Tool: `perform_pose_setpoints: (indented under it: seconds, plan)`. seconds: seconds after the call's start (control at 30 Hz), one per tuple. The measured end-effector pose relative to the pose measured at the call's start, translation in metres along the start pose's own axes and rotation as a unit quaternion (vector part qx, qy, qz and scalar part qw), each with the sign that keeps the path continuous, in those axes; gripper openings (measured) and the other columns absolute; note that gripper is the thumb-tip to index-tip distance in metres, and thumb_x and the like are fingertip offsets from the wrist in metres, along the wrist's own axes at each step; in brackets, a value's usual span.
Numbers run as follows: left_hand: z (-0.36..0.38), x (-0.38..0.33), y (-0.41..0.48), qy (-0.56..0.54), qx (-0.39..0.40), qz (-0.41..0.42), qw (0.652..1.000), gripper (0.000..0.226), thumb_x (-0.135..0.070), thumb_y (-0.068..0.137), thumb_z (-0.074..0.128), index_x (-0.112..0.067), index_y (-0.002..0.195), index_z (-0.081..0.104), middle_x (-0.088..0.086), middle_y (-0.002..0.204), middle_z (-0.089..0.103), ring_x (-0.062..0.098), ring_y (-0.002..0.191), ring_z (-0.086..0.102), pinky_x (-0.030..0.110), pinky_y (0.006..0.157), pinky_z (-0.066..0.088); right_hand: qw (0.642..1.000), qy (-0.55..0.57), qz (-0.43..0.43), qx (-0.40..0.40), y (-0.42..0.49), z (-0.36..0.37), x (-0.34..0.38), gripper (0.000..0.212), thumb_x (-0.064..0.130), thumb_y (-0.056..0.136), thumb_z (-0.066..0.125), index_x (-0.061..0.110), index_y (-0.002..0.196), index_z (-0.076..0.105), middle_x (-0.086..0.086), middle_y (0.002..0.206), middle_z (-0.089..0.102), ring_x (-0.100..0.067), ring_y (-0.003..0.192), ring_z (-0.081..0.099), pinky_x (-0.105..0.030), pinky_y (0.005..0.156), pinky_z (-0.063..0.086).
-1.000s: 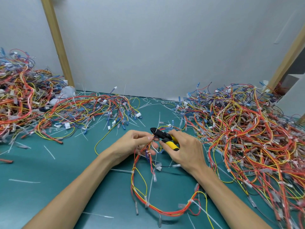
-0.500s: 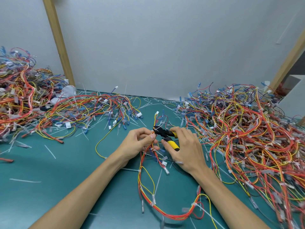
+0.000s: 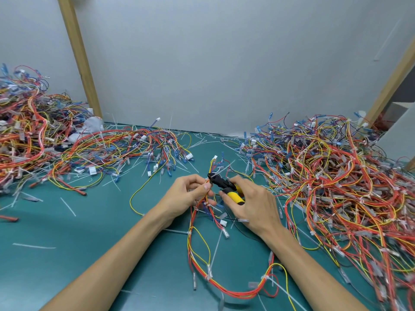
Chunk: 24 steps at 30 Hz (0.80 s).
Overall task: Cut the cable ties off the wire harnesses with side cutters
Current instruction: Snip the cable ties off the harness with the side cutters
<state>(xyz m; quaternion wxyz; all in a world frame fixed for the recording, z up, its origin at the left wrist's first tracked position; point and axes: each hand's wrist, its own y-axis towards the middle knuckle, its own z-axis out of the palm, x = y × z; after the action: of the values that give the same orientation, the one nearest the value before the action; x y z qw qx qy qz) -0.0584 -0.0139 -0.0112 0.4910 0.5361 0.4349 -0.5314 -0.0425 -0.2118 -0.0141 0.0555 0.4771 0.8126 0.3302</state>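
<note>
Pinches a loose harness of red, orange and yellow wires (image 3: 235, 294) between thumb and curled fingertips of the left hand (image 3: 186, 196), just above the teal-green table mat (image 3: 78, 243). Grips small side cutters with yellow-and-black handles (image 3: 226, 187) in the right hand (image 3: 253, 207), fingers wrapped round the handles. Sets the black cutter tips against the bundle right beside the left fingertips, near a white plastic cable tie (image 3: 221, 170); blade gap too small to judge. Lets the rest of the harness trail in a loop down the mat toward the body. Works between a large tangled heap of harnesses on the right (image 3: 336, 187) and another on the left (image 3: 33, 135), amid white tie offcuts (image 3: 33, 246) scattered over the mat.
</note>
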Motion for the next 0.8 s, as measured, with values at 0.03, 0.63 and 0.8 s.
perform_pose_setpoints:
  seconds: [0.03, 0.63, 0.8]
  plan:
    - [-0.0002, 0.0001, -0.0001, 0.001, 0.0, 0.0, 1.0, 0.01, -0.014, 0.094, 0.058, -0.005, 0.091, 0.057, 0.002, 0.075, 0.071, 0.023, 0.07, 0.073, 0.031, 0.065, 0.06, 1.0, 0.001, 0.001, 0.002, -0.0003, -0.0003, 0.0002, 0.033, 0.059, 0.085, 0.056, 0.029, 0.098, 0.059, 0.007, 0.074, 0.061, -0.018, 0.066, 0.059, -0.026, 0.051, 0.039]
    - [0.0019, -0.0033, -0.0024, 0.028, 0.0, 0.003, 1.0, 0.01, -0.013, 0.096, 0.056, -0.004, 0.092, 0.057, 0.002, 0.076, 0.07, 0.022, 0.07, 0.072, 0.043, 0.079, 0.051, 0.999, -0.016, 0.024, 0.028, 0.0, -0.0012, 0.0013, 0.034, 0.059, 0.087, 0.058, 0.027, 0.079, 0.048, 0.007, 0.065, 0.052, -0.02, 0.058, 0.052, -0.028, 0.048, 0.029]
    - [0.0016, -0.0037, -0.0029, 0.026, -0.002, -0.001, 1.0, 0.01, -0.013, 0.096, 0.056, -0.003, 0.093, 0.058, 0.002, 0.077, 0.07, 0.023, 0.071, 0.072, 0.05, 0.084, 0.052, 0.999, -0.017, 0.025, 0.029, -0.0003, -0.0009, 0.0015, 0.034, 0.059, 0.087, 0.057, 0.028, 0.078, 0.045, 0.007, 0.064, 0.051, -0.02, 0.059, 0.053, -0.028, 0.049, 0.03]
